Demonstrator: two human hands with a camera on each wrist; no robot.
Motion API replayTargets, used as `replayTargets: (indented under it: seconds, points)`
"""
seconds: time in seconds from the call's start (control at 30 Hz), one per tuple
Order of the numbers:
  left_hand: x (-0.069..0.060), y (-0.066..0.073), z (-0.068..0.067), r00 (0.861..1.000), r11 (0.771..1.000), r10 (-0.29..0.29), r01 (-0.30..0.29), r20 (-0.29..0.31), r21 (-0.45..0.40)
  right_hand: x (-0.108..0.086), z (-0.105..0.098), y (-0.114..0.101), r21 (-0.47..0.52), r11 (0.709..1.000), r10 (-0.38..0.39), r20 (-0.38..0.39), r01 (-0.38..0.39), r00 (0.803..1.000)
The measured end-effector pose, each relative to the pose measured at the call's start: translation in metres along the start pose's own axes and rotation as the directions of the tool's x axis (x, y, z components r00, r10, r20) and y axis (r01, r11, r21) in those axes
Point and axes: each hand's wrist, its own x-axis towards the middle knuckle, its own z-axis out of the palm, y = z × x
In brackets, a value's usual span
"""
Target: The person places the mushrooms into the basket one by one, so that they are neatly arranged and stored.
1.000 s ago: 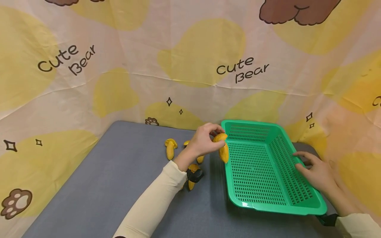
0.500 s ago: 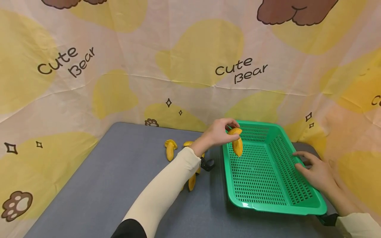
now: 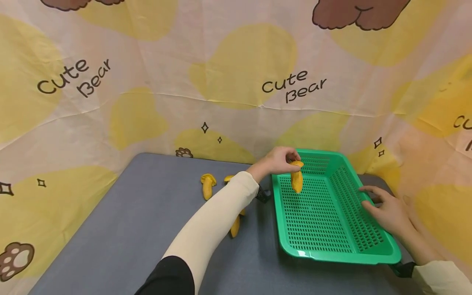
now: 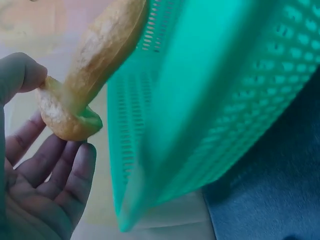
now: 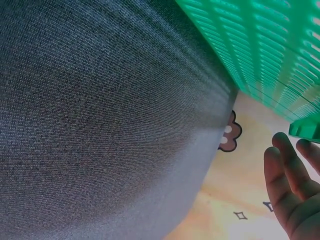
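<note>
In the head view my left hand (image 3: 277, 160) pinches a yellow mushroom (image 3: 296, 182) by its cap, the stem hanging down over the left part of a green basket (image 3: 313, 257). The left wrist view shows the thumb and fingertips of the left hand (image 4: 47, 170) on the cap of the mushroom (image 4: 102, 52), beside the basket's wall (image 4: 200, 100). My right hand (image 3: 389, 211) lies at the basket's right rim, fingers loosely bent. In the right wrist view, fingers of the right hand (image 5: 295, 185) extend near the basket (image 5: 270, 55).
One yellow mushroom (image 3: 207, 186) lies on the grey table (image 3: 147, 217), left of the basket. Others (image 3: 235, 227) are partly hidden behind my left sleeve. A printed cloth (image 3: 236, 82) hangs behind the table.
My left hand has carried the mushroom rightward, from the basket's left rim to over its inside. My right hand has stayed at the right rim. The head view has shifted slightly.
</note>
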Motion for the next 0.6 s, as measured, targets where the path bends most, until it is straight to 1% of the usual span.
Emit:
replayTargets:
  seconds: [0.23,0.3,0.47,0.6]
  points:
    - [0.009,-0.02,0.0,0.997,0.997,0.021,-0.026,0.076,0.068,0.003,0.001,-0.002,-0.003,1.0,0.008,0.005,-0.008,1.0]
    - [0.011,-0.026,0.0,0.996,0.995,0.021,-0.031,0.092,0.1,0.004,0.002,-0.002,0.003,1.0,0.007,0.014,-0.008,1.0]
    - [0.016,-0.036,0.002,0.994,0.981,0.011,-0.031,0.106,0.19,0.003,0.002,0.0,-0.004,1.0,0.009,0.011,-0.009,1.0]
    - [0.02,-0.039,0.007,0.996,0.975,0.006,-0.026,0.094,0.22,0.001,0.0,0.0,0.002,1.0,0.007,0.006,-0.007,1.0]
